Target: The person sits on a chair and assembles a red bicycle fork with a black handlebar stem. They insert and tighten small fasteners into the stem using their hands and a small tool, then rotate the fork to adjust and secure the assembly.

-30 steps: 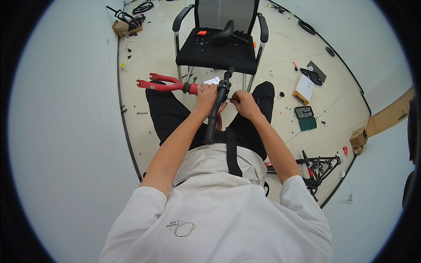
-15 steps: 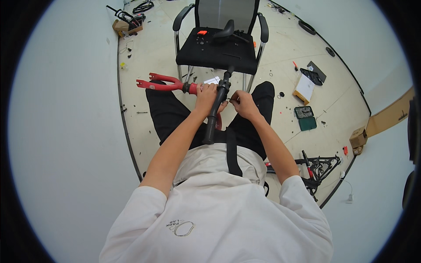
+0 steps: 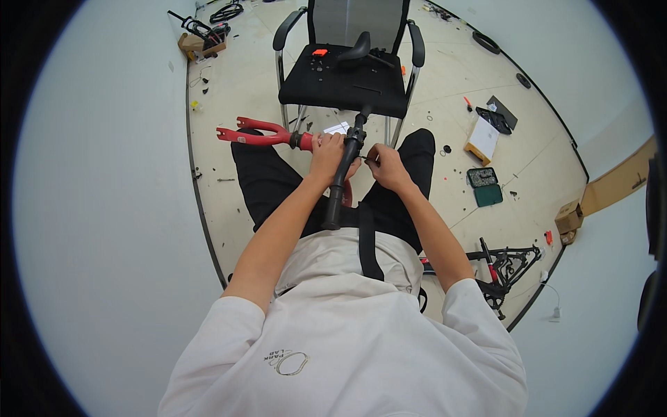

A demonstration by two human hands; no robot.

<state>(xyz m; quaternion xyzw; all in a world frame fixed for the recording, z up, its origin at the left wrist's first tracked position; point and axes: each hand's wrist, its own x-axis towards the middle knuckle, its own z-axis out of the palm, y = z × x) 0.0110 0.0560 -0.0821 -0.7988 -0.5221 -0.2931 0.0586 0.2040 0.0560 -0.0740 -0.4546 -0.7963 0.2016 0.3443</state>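
A red bicycle fork (image 3: 267, 135) lies across my lap with its prongs to the left. My left hand (image 3: 329, 157) is closed around the red tube where it meets the black handlebar (image 3: 340, 182). The handlebar slants from the chair's front edge down towards my waist, with a black clamp (image 3: 355, 133) at its middle. Just right of this clamp, my right hand (image 3: 387, 167) pinches a thin dark tool, probably a hex key, whose tip points at the clamp. Part of a red curved piece (image 3: 347, 193) shows beneath the handlebar; the rest is hidden.
Ahead stands a black chair (image 3: 340, 83) with a bicycle saddle (image 3: 356, 48) and small parts on its seat. On the floor to the right lie a green case (image 3: 488, 196), a white-and-yellow box (image 3: 482, 142) and a black bicycle frame (image 3: 511, 267). Small parts are scattered around.
My right hand and the thin tool have shifted very slightly beside the clamp. The fork, the handlebar and my left hand stay almost where they were.
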